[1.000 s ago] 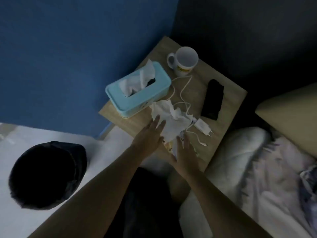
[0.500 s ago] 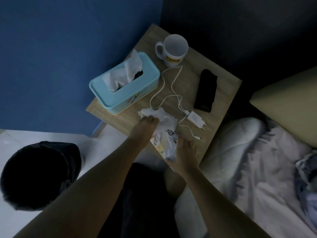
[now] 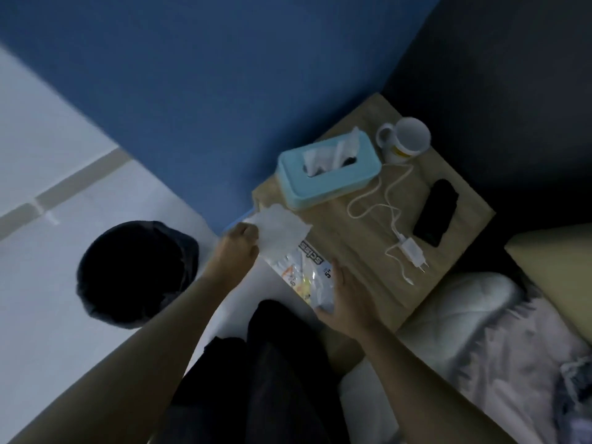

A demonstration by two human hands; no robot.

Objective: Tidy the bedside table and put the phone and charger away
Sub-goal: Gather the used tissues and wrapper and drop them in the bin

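Note:
On the wooden bedside table (image 3: 358, 248) lie a black phone (image 3: 436, 216), a white charger plug (image 3: 413, 253) and its looping white cable (image 3: 381, 200). My left hand (image 3: 238, 248) is closed on a crumpled white tissue (image 3: 282, 225) at the table's left front corner. My right hand (image 3: 344, 299) grips a printed plastic wrapper (image 3: 304, 274) at the table's front edge. Both hands are well left of the phone and charger.
A light blue tissue box (image 3: 330, 179) and a white mug (image 3: 405, 144) stand at the back of the table. A dark round bin (image 3: 134, 270) sits on the white floor to the left. The bed with white bedding (image 3: 480, 331) lies to the right.
My left hand has closed on the tissue and lifted it left, off the wrapper. My right hand has taken hold of the wrapper. The view has swung left, toward the bin.

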